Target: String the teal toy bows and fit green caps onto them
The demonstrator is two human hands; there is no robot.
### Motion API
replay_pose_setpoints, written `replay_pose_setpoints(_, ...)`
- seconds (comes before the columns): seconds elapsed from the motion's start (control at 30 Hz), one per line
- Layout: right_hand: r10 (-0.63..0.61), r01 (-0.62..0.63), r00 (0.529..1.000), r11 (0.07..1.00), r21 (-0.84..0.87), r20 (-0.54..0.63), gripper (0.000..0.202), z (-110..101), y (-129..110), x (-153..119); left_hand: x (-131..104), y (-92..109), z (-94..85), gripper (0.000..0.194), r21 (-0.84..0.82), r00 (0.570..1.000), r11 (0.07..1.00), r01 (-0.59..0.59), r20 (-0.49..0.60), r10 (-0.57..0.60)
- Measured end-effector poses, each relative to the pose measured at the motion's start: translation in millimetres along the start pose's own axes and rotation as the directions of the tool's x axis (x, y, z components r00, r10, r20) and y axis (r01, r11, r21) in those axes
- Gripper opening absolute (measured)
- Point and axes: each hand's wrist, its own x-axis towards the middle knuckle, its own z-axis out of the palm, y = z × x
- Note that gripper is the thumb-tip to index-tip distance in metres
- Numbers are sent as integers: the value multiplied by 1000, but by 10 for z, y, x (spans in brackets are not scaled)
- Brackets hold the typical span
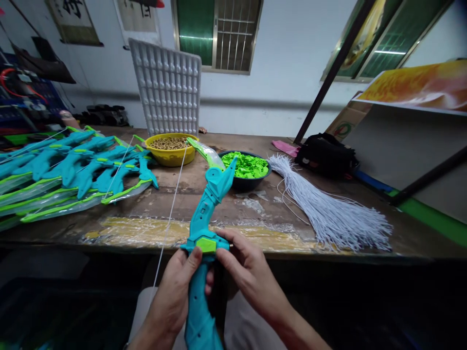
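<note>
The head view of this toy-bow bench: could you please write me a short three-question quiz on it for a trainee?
1. True or false: both hands, left hand and right hand, touch the teal toy bow.
2. What fills the dark bowl? A. green plastic pieces B. white cords C. rings
3. Fill in: the bundle of white cords lies to the ___ of the dark bowl.

Key:
1. True; the fingers meet at the green insert.
2. A; rings sit in the yellow bowl.
3. Right.
</note>
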Motion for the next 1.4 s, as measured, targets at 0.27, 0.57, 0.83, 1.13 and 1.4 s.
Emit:
replay_pose_setpoints(0.27, 201, -213, 961, 976, 45, 189, 56, -186, -60, 290, 88, 102, 5, 64, 65, 999, 997, 35, 31, -37)
replay_pose_setpoints(0.57, 252, -272, 903, 962, 8, 347, 64, -238, -91, 420, 93, 113, -18, 57, 210, 999, 978, -13, 37, 5)
replay_pose_setpoints(0.83, -74, 166, 973, 882, -440, 218, 26, -166, -110, 325, 82, 87, 50, 60, 343, 995, 939, -3, -93, 37)
replay_pose_setpoints(1.13, 211, -178, 956, 969, -169, 203, 33, -8, 169, 279, 87, -54, -101, 51, 286, 997, 958, -8, -71, 30)
replay_pose_setpoints(1.4, 291, -152, 895, 911, -382, 338, 36, -558, 150, 909, 122, 275, -668, 51, -76, 986, 983, 167, 8, -167)
